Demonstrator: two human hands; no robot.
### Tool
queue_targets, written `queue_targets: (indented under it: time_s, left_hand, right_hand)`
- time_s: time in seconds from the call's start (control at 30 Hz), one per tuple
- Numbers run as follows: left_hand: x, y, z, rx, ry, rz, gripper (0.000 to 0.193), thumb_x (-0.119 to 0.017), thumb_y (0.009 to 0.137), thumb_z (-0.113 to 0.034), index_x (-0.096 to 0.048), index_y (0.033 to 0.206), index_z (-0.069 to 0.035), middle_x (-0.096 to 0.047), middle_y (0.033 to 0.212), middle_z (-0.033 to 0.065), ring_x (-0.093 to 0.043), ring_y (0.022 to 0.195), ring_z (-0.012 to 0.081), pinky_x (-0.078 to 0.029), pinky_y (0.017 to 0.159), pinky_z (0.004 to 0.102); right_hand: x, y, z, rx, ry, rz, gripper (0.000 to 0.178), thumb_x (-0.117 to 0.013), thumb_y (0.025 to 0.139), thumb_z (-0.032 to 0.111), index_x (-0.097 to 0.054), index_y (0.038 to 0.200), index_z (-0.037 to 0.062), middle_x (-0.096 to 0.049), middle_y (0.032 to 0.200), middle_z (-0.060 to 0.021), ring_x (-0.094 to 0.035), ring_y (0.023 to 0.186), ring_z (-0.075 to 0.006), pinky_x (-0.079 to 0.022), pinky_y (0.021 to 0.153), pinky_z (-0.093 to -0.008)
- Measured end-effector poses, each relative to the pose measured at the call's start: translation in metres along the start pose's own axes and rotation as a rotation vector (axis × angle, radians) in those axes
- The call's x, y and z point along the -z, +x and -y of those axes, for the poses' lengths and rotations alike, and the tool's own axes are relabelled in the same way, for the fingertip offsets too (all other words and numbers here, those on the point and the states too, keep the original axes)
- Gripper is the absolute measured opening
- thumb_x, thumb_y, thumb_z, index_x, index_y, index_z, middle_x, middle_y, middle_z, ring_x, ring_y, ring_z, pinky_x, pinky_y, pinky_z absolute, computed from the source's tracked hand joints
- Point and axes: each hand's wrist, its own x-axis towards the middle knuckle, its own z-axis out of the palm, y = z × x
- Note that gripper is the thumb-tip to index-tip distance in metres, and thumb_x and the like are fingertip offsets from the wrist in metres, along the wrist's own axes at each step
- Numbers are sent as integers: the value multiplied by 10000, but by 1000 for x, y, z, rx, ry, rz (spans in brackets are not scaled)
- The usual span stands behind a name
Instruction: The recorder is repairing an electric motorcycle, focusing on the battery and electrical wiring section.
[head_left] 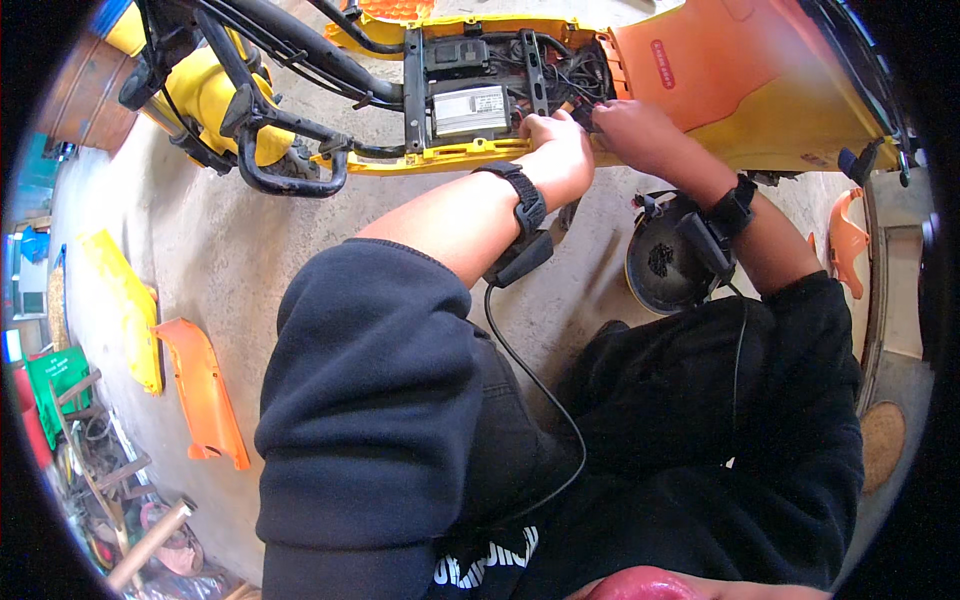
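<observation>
Vehicle body (pixel 740 85), yellow and orange, one: lying across the far side of the scene, its compartment uncovered. Black tubular frame (pixel 300 65) at its left end.

Wiring (pixel 578 72), dark, bundled: at the right end of the compartment, beside a crosswise black metal bar (pixel 535 70).

Left hand (pixel 560 147): at the near edge of the wiring, fingers curled and narrow; whether a wire is gripped cannot be told.

Right hand (pixel 632 130): just right of the left, fingers bent inward at the same wiring; fingertips partly hidden, hold cannot be told.

Silver box (pixel 470 112), labelled, one: in the compartment, left of the left hand. Black box (pixel 457 58), one: on the far side of the silver one.

Black strap (pixel 517 190), one on each wrist, each bearing a dark module.

Black basin (pixel 668 285), round, one: on the concrete floor (pixel 240 235), nearer than the hands, small dark pieces inside.

Yellow panel (pixel 125 305) and orange panel (pixel 205 390), one each: on the floor at left, near each other.
</observation>
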Motion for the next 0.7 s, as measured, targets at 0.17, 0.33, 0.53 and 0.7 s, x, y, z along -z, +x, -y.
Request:
queue_targets:
  time_s: [0.17,0.33,0.53,0.7]
  left_hand:
    - [-9,6,-1,38,-30,-26,443,-657,867,-248,-603,1287,-120,-530,1316,117,-571,1166,289,-452,861,555]
    - [-9,9,0,-26,19,-28,506,-739,807,-269,-626,1281,-134,-546,1313,82,-470,1209,276,-470,802,538]
    - [-14,14,0,-83,-19,-67,541,-754,794,-280,-612,1303,-165,-540,1344,61,-458,1236,269,-469,824,557]
    - [-11,3,4,-99,-3,-105,535,-754,792,-268,-615,1300,-171,-559,1324,68,-465,1235,274,-469,834,560]
  right_hand:
    - [4,0,16,-170,-8,85,134,-617,824,140,-621,899,30,-663,935,-159,-659,867,-355,-536,746,-440]
    - [11,-5,19,102,113,-219,137,-587,830,118,-624,943,50,-671,850,-153,-660,876,-353,-526,735,-450]
    - [12,-10,32,29,-60,-168,175,-544,861,139,-600,1012,71,-668,829,-151,-661,870,-338,-519,720,-447]
    - [6,-9,36,-8,-49,-234,148,-552,850,130,-566,978,57,-662,813,-159,-656,836,-346,-515,689,-454]
